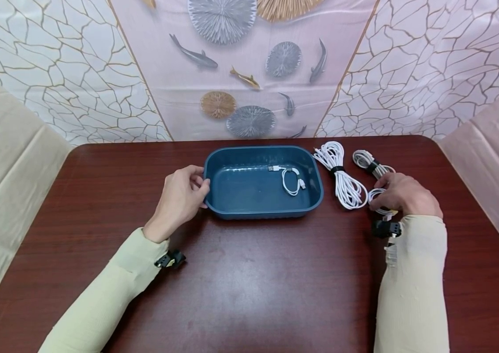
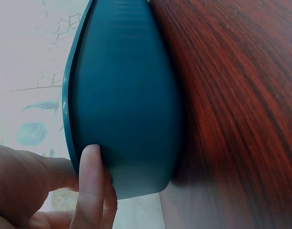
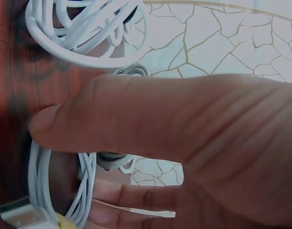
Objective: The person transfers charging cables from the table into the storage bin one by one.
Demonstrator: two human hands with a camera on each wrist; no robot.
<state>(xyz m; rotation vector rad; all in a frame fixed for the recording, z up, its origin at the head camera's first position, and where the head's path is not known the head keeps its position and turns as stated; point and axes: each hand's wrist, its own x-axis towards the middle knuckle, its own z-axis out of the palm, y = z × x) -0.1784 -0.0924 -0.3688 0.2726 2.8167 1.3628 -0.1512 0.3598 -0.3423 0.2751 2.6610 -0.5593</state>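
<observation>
Right hand (image 1: 408,194) grips white USB cable (image 3: 39,174); left hand (image 1: 182,190) pinches blue tub (image 1: 240,189).
Cable: slim oval loops under right thumb; yellow band (image 3: 65,222), silvery plug (image 3: 23,214) wristward.

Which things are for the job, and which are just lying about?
For the job, it seems:
blue tray
small white cable inside it
looped cable with a yellow bit

Just lying about for now, I think:
long white cable bundle
grey cable bundle

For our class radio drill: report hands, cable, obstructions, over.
Left hand grips blue bin. Right hand at small coil, grip unclear. Large white bundle lies between coil and bin.
</observation>
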